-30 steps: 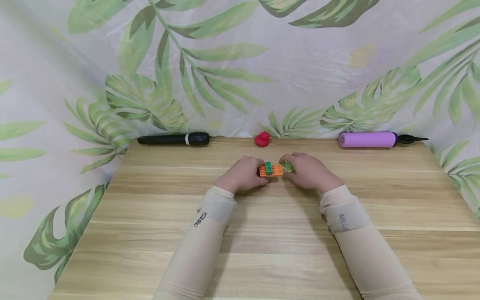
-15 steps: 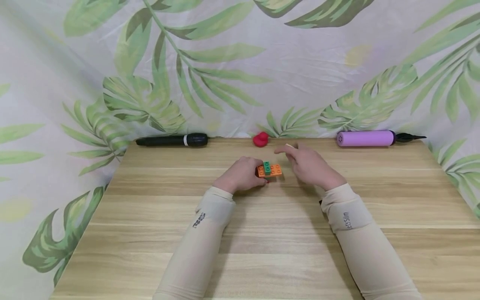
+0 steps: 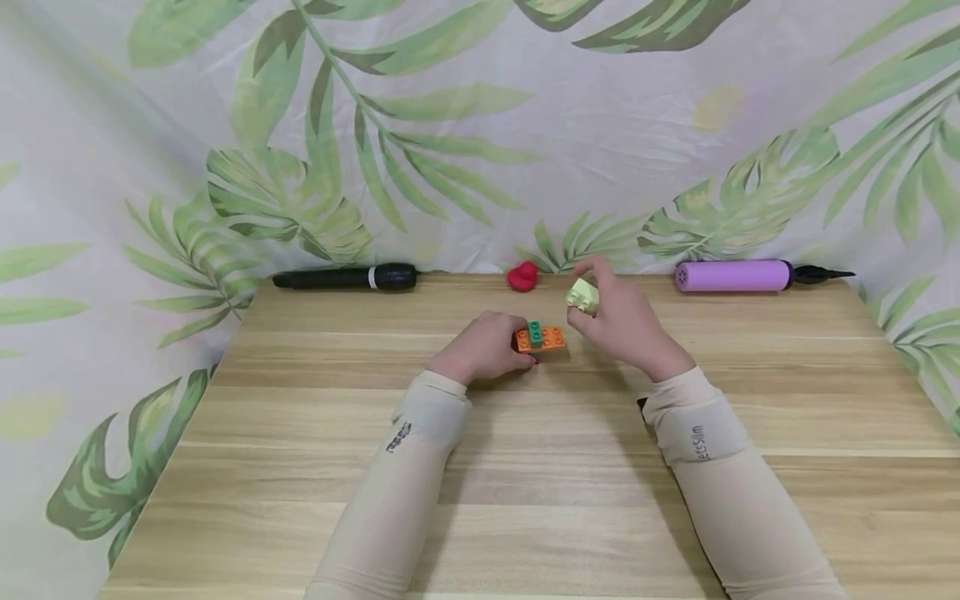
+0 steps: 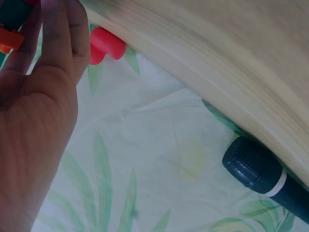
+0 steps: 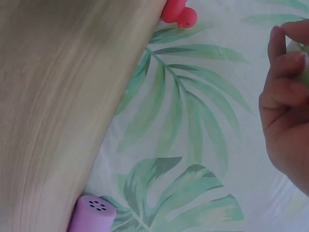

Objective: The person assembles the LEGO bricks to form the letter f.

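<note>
In the head view my left hand (image 3: 487,346) grips a small stack of toy building bricks over the middle of the table. An orange brick (image 3: 553,338) shows its studs, with a narrow green brick (image 3: 535,334) on top. The lower part of the stack is mostly behind the fingers; the left wrist view shows only the orange brick's edge (image 4: 10,38) and dark green and red parts at its corner. My right hand (image 3: 630,321) holds a pale yellow-green brick (image 3: 582,297) between thumb and fingers, studs tilted toward the left, apart from the stack and farther back.
Along the back edge of the wooden table (image 3: 525,500) lie a black microphone (image 3: 345,277), a red rubber duck (image 3: 522,277) and a purple hand pump (image 3: 733,276) with a black nozzle. A leaf-patterned cloth (image 3: 450,167) hangs right behind.
My right hand has drawn back from the stack, away and up, and turned the pale brick so that its studs show. The left hand and its stack have barely moved.
</note>
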`<state>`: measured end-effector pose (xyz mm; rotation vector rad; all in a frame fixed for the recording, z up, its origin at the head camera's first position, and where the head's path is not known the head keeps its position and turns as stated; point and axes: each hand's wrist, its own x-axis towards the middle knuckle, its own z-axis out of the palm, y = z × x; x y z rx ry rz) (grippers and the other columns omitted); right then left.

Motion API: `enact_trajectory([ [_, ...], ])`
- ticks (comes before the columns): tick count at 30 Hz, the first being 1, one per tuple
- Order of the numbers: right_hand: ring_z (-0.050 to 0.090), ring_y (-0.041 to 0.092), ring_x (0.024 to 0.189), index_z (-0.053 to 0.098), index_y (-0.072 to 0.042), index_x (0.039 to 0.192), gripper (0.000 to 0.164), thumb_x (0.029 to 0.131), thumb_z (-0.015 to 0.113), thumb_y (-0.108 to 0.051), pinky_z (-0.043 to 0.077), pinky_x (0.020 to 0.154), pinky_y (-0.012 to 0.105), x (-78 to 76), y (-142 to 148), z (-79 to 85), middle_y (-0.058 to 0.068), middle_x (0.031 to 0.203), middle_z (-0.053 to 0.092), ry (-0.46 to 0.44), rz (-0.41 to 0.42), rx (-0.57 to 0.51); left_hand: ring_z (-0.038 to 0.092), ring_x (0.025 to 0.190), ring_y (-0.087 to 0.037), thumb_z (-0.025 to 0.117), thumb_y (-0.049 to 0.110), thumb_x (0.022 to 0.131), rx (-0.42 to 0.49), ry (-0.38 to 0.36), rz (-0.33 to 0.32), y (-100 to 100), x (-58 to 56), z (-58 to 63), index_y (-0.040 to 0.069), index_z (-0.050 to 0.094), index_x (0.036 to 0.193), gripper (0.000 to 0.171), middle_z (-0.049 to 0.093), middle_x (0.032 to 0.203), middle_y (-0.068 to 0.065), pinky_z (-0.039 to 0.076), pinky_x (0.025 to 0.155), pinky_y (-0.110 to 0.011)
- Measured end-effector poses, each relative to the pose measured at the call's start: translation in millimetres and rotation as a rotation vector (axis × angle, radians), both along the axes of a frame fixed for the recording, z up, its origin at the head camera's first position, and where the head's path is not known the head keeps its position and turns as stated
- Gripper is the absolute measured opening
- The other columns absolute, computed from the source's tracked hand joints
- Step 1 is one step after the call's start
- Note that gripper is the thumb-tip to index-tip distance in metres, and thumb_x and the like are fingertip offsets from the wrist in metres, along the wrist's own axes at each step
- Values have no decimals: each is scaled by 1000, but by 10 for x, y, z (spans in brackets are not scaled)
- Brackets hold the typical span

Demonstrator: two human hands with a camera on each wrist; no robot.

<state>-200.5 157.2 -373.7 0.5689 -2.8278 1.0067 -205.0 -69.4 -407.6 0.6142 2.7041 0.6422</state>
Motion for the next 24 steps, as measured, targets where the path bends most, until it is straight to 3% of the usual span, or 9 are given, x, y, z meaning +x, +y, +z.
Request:
enact_trajectory([
  [3, 52, 21, 58, 41, -3, 135, 52, 92, 67, -15, 44, 51, 33, 13, -13, 19, 9, 74, 56, -25, -26, -24, 62, 90, -19, 82, 32, 94, 1, 3, -2, 0, -7, -6, 9, 71, 114, 32, 70, 97, -1, 52, 85, -33],
  [6, 56, 24, 61, 44, -4, 130, 44, 94, 65, -18, 46, 53, 36, 11, -19, 11, 12, 79, 59, 13, -49, -21, 62, 90, -19, 82, 32, 94, 0, 4, -2, 2, -10, -8, 8, 71, 117, 35, 70, 98, -2, 52, 85, -33],
  [10, 63, 29, 78, 60, -5, 126, 32, 97, 66, -18, 50, 66, 41, -8, -16, -16, 16, 105, 69, 119, -55, -10, 62, 91, -19, 82, 33, 94, -6, 3, 2, 6, -7, -6, 7, 71, 119, 37, 70, 100, -2, 53, 86, -33],
  [13, 64, 28, 86, 64, -5, 131, 35, 98, 65, -17, 50, 73, 42, -21, -13, -26, 15, 118, 69, 142, -64, -21, 62, 93, -20, 82, 33, 94, -9, 0, 6, 6, -1, -1, 7, 71, 120, 38, 70, 101, -2, 53, 87, -34],
  [19, 54, 25, 61, 43, -2, 142, 51, 97, 62, -18, 43, 54, 38, -16, -23, -13, 12, 78, 60, 73, -169, -65, 61, 95, -20, 81, 33, 95, -11, -4, 10, 4, -1, -4, 8, 71, 120, 37, 70, 102, -2, 52, 89, -35],
  [24, 50, 25, 58, 37, -1, 133, 50, 95, 65, -16, 41, 52, 39, 8, -37, 10, 12, 79, 58, 87, -205, -117, 60, 98, -21, 81, 34, 95, -14, -5, 13, 4, -3, -8, 8, 71, 123, 40, 70, 104, -2, 52, 91, -36],
])
